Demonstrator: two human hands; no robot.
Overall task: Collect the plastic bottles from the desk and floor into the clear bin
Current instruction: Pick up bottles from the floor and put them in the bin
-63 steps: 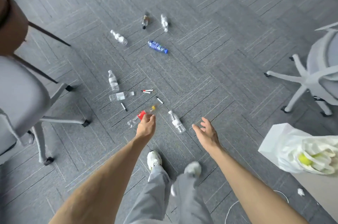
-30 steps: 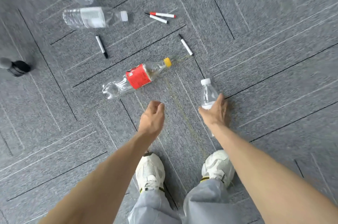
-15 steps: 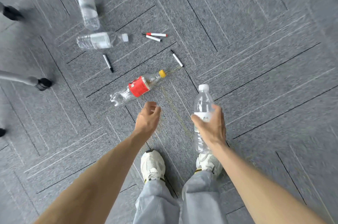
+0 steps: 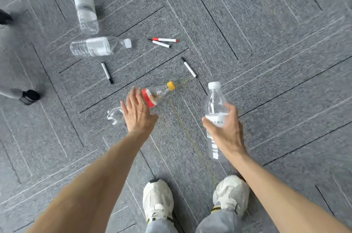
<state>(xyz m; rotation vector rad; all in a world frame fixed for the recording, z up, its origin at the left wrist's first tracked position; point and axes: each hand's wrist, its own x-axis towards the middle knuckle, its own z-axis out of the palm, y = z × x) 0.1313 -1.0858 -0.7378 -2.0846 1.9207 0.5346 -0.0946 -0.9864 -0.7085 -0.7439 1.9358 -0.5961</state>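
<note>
Plastic bottle in play first: the white-capped bottle (image 4: 215, 103) is in the right hand (image 4: 226, 133). Fingers and thumb are wrapped round its middle at the label, the cap points away from the person, and the base end shows just ahead of the right shoe (image 4: 231, 192).

Over to the left hand (image 4: 138, 112): fingers straight and spread, palm down, right over the body of the red-label bottle (image 4: 152, 96). That one lies on its side on the floor (image 4: 266, 42), yellow cap up and to the right, crumpled clear base poking out on the hand's left. Contact or hover, I cannot tell.

Between the two hands a lane of carpet runs down toward the left shoe (image 4: 158, 200). Beyond the yellow cap, just apart from it, lies a white marker (image 4: 188, 67). A black-tipped marker (image 4: 107, 72) sits between the red-label bottle and the lying clear bottle (image 4: 95, 47), touching neither.

That clear one rests on its side, cap to the right, its flank close to the base of the far clear bottle (image 4: 85, 6), which points toward the frame's top edge. Two more markers (image 4: 162, 41), one red-capped, make a narrow V to the right of that cap.

At the left edge, a chair caster (image 4: 29, 97) stands well apart from the left hand. Right of the held bottle, carpet seams run out to the frame edge.
</note>
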